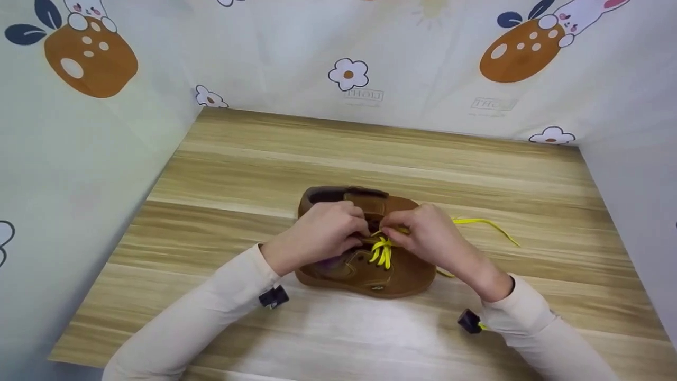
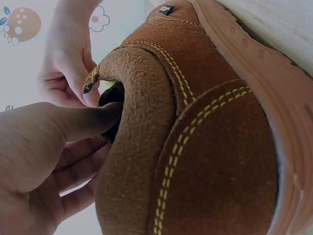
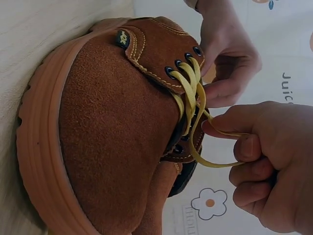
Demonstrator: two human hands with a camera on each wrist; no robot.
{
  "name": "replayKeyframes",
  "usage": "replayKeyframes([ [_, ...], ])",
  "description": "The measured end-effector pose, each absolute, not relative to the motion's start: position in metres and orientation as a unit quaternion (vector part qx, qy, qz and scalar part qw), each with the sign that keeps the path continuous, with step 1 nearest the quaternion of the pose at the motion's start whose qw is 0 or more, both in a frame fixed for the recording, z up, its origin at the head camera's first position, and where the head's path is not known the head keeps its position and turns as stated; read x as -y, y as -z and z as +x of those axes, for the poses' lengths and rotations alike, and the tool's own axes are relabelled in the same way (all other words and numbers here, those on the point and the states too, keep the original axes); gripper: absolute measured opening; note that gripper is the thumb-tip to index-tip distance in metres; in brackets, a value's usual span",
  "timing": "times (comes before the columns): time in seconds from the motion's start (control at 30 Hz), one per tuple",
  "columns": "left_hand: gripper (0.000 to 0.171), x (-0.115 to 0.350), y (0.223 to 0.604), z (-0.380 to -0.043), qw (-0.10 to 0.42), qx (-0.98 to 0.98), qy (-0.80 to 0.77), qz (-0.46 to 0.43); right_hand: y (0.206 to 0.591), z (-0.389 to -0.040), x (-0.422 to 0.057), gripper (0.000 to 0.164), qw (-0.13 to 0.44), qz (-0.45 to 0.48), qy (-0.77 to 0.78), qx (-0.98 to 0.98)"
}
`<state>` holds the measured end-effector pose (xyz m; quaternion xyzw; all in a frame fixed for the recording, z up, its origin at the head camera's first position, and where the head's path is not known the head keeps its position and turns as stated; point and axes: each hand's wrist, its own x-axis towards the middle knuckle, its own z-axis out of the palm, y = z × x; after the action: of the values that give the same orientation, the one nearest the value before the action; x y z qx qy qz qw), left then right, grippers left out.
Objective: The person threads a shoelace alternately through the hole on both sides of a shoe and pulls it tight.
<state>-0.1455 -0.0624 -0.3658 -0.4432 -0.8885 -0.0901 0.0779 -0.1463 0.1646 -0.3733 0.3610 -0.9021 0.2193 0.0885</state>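
A brown suede shoe (image 1: 410, 267) with yellow stitching and a tan sole lies in front of me, toe to the right. My right hand (image 3: 274, 161) pinches a yellow shoelace (image 3: 195, 142) between thumb and fingers, just above the eyelets. The lace runs through dark-rimmed eyelets on the near flap. At the shoe's opening, my left hand (image 2: 44, 152) grips the upper near the tongue, its thumb reaching inside the collar (image 2: 142, 98). Its fingertips are partly hidden, so the exact part held is unclear. Both hands (image 1: 330, 230) are close together over the lacing.
A second brown shoe (image 1: 404, 203) stands right behind the first. A loose yellow lace end (image 1: 489, 223) trails rightward over the wood-grain table (image 1: 254, 174). Printed white curtains (image 1: 296, 63) enclose the back and sides. Small black devices (image 1: 274, 297) sit at both cuffs.
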Motion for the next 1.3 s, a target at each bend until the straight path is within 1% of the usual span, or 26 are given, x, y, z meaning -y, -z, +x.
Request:
replayKeyframes([
  [0.17, 0.011, 0.062, 0.365, -0.145, 0.082, 0.886, 0.095, -0.446, 0.376, -0.15, -0.161, 0.009, 0.081, 0.373, -0.216, 0.899],
  [0.27, 0.008, 0.063, 0.367, -0.144, 0.093, 0.88, 0.102, -0.454, 0.377, -0.151, -0.158, 0.01, 0.061, 0.381, -0.226, 0.894],
  [0.33, 0.006, 0.062, 0.369, -0.145, 0.1, 0.873, 0.101, -0.467, 0.377, -0.151, -0.157, 0.01, 0.048, 0.386, -0.232, 0.892],
  [0.43, 0.01, 0.063, 0.372, -0.146, 0.115, 0.853, 0.091, -0.501, 0.377, -0.152, -0.156, 0.01, 0.028, 0.382, -0.245, 0.891],
  [0.5, 0.012, 0.063, 0.373, -0.147, 0.143, 0.835, 0.071, -0.526, 0.377, -0.152, -0.157, 0.01, 0.02, 0.375, -0.253, 0.892],
  [0.57, 0.014, 0.063, 0.373, -0.148, 0.184, 0.817, 0.035, -0.545, 0.376, -0.152, -0.157, 0.01, 0.015, 0.369, -0.257, 0.893],
  [0.63, 0.016, 0.063, 0.372, -0.149, 0.228, 0.799, -0.009, -0.556, 0.376, -0.152, -0.157, 0.01, 0.015, 0.366, -0.257, 0.894],
  [0.7, 0.018, 0.061, 0.372, -0.15, 0.258, 0.785, -0.054, -0.561, 0.377, -0.152, -0.157, 0.009, 0.017, 0.361, -0.256, 0.896],
  [0.83, 0.019, 0.054, 0.374, -0.151, 0.269, 0.771, -0.107, -0.568, 0.379, -0.153, -0.157, 0.006, 0.033, 0.36, -0.251, 0.898],
  [0.93, 0.018, 0.051, 0.375, -0.152, 0.255, 0.775, -0.096, -0.57, 0.381, -0.152, -0.157, 0.006, 0.04, 0.36, -0.249, 0.898],
  [1.03, 0.014, 0.053, 0.373, -0.153, 0.217, 0.797, -0.006, -0.564, 0.383, -0.148, -0.159, 0.012, 0.029, 0.35, -0.261, 0.899],
  [1.13, 0.01, 0.061, 0.369, -0.15, 0.143, 0.814, 0.149, -0.544, 0.385, -0.14, -0.165, 0.026, -0.003, 0.326, -0.293, 0.899],
  [1.2, 0.008, 0.068, 0.365, -0.147, 0.079, 0.809, 0.267, -0.518, 0.388, -0.133, -0.171, 0.043, -0.025, 0.312, -0.312, 0.897],
  [1.3, 0.011, 0.082, 0.357, -0.139, -0.024, 0.766, 0.448, -0.461, 0.393, -0.125, -0.177, 0.065, -0.048, 0.299, -0.313, 0.9],
])
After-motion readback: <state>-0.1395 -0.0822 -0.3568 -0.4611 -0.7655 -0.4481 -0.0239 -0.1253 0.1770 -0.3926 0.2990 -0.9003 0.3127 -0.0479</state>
